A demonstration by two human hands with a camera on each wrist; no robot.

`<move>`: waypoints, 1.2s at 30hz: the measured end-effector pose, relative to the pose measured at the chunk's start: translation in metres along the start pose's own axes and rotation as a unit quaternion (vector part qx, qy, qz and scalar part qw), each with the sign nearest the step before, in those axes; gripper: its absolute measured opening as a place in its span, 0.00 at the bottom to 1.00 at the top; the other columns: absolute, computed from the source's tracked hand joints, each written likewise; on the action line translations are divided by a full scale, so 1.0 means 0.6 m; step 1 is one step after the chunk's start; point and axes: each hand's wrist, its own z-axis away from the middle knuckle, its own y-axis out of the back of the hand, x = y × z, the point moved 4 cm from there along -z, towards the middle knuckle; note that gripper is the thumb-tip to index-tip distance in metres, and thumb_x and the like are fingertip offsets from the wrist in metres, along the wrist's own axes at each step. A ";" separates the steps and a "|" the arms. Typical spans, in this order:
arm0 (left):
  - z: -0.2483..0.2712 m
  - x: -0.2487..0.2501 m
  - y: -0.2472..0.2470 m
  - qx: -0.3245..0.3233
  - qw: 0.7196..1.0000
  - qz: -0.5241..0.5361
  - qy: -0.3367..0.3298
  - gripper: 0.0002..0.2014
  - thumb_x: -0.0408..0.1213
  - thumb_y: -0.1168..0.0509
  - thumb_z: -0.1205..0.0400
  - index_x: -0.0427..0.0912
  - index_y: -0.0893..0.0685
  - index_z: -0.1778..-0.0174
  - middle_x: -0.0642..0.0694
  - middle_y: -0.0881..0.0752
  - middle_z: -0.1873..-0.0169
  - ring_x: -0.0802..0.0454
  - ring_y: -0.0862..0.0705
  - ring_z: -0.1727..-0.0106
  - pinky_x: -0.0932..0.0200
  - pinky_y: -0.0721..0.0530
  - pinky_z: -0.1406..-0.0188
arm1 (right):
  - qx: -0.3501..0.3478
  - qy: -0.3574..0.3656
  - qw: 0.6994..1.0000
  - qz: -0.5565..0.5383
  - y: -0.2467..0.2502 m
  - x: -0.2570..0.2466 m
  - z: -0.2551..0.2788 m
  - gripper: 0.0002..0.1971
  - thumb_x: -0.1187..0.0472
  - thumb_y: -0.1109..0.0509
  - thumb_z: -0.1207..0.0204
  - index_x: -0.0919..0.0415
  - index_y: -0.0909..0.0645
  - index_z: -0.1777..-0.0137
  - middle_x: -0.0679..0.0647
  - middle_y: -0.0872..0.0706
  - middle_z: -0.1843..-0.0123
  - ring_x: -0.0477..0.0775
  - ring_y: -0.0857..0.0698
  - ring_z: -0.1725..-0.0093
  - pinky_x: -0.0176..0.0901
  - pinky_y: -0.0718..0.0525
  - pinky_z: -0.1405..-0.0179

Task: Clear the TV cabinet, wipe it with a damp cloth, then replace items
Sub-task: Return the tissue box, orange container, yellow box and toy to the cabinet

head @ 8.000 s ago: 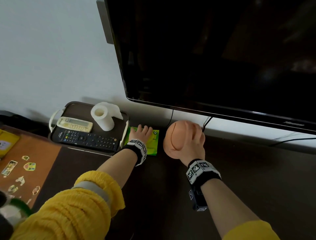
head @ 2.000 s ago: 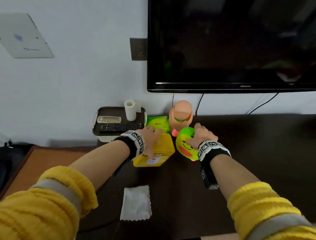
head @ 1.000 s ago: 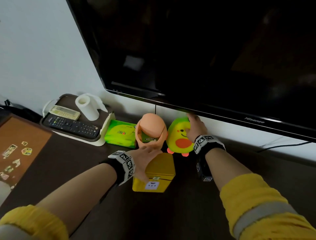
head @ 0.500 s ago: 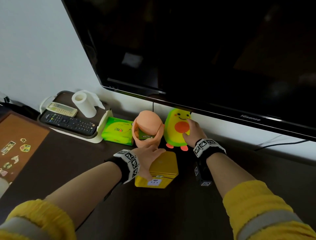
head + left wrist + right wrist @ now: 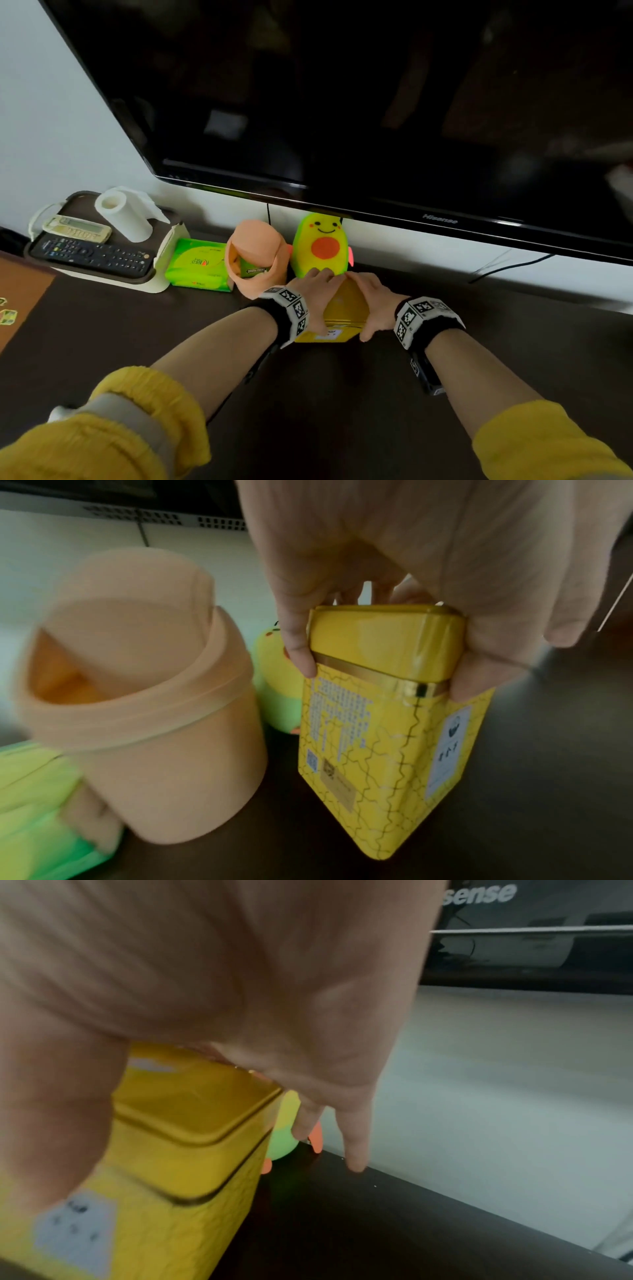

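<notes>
Clasping the upright yellow tin [image 5: 346, 306] from both sides, left hand [image 5: 315, 298] curled round its lid and right hand [image 5: 373, 306] pinching its right edge, the person holds it centred between both wrists, just near of the avocado toy [image 5: 323, 245] on the cabinet [image 5: 342, 404].

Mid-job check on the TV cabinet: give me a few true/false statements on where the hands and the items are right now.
1. Both the left hand and the right hand are on the yellow tin. True.
2. The avocado toy lies flat on its back. False: it stands upright behind the tin.
3. The peach bin stands between the green tissue pack and the toy. True.
4. The paper roll stands beside the tin. False: it stands on the tray at the far left.
5. The tin's lid is off. False: it is on.
</notes>
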 end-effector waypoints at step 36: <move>-0.197 -0.076 0.020 0.126 0.941 0.110 0.294 0.53 0.55 0.26 0.28 0.42 0.52 0.17 0.29 0.51 0.19 0.29 0.48 0.18 0.35 0.39 0.23 | 0.208 -0.151 0.964 -0.063 0.006 0.162 -0.007 0.53 0.46 0.18 0.41 0.54 0.47 0.22 0.53 0.40 0.28 0.64 0.30 0.33 0.53 0.18 0.48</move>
